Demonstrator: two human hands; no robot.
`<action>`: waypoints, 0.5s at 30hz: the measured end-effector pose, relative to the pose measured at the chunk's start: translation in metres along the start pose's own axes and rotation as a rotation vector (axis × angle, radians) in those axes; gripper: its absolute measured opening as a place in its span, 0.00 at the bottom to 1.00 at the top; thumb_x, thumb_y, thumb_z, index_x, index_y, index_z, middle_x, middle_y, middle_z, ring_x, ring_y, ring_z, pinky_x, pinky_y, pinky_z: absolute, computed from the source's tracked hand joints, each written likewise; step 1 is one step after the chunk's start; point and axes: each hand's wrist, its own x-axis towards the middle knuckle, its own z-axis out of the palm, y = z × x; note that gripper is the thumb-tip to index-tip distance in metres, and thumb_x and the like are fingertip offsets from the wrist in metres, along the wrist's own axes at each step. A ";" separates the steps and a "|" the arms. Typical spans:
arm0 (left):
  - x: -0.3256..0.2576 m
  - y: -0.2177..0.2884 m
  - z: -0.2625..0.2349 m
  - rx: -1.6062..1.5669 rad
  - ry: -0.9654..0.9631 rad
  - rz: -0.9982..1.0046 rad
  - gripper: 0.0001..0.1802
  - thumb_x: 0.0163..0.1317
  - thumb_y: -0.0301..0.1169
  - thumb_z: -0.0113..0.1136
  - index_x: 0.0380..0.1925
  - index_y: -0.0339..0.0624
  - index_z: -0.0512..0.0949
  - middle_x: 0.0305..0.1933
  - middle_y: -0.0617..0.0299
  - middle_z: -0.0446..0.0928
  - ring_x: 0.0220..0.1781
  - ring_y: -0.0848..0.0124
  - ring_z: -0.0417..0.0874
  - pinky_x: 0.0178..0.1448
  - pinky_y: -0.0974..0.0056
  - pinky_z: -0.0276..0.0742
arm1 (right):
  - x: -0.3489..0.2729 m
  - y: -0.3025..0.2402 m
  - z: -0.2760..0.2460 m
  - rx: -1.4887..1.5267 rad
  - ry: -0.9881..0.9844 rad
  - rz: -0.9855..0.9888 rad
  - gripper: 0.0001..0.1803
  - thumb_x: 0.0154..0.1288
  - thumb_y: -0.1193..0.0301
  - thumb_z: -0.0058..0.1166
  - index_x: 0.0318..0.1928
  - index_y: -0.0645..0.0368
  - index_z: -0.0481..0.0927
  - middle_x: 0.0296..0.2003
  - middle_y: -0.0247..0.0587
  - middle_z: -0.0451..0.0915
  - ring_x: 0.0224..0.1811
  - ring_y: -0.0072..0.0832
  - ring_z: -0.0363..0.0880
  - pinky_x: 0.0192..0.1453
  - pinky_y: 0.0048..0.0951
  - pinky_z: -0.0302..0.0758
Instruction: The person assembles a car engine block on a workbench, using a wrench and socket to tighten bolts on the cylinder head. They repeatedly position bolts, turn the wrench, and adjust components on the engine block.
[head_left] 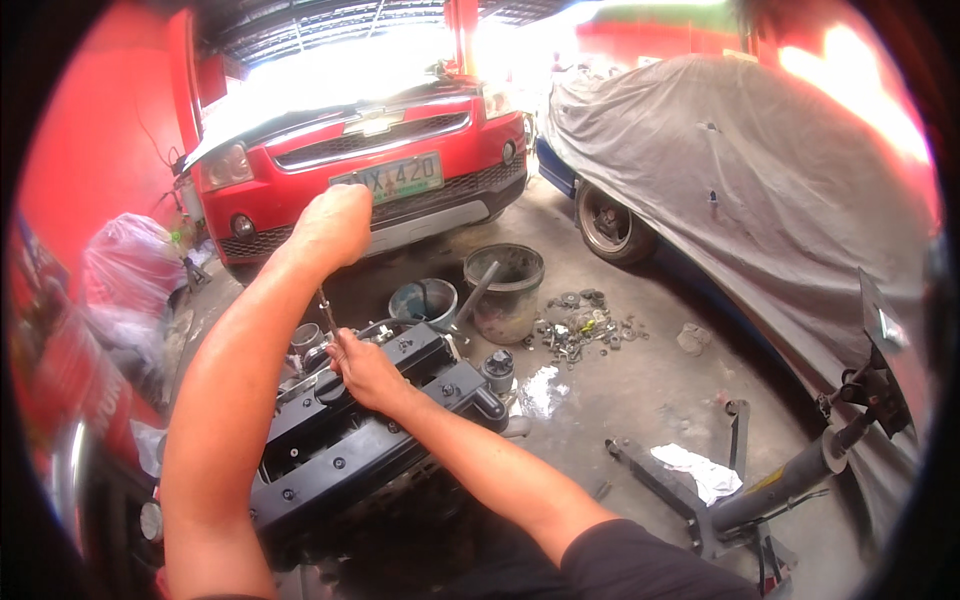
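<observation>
A large engine [340, 463] with a black ribbed cover lies below me, bolts showing along its top. My left hand [338, 228] is raised above its far side, closed in a fist around the upper end of an upright, slim-shafted hand tool [327, 308]. The fist hides that end, so the tool's exact kind is unclear. Lower down, my right hand [368, 374] pinches the same shaft close to the engine. Where the tool's tip meets the engine cannot be seen. A dark hose [385, 324] runs just beyond my right hand.
Beyond the engine stand a grey bucket [423, 300] and a larger dirty bucket [503, 290]. Loose metal parts [585, 325] litter the floor beside them. A red car [290, 185] faces me; a covered vehicle [720, 170] stands right. An engine stand [770, 490] with a white rag [700, 472] is nearer.
</observation>
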 end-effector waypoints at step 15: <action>-0.093 0.047 0.006 0.115 0.364 0.629 0.07 0.52 0.25 0.61 0.32 0.40 0.79 0.32 0.58 0.81 0.41 0.58 0.85 0.57 0.53 0.79 | 0.012 0.018 0.002 0.086 0.117 -0.146 0.19 0.79 0.62 0.47 0.57 0.65 0.76 0.39 0.67 0.84 0.47 0.64 0.82 0.51 0.59 0.76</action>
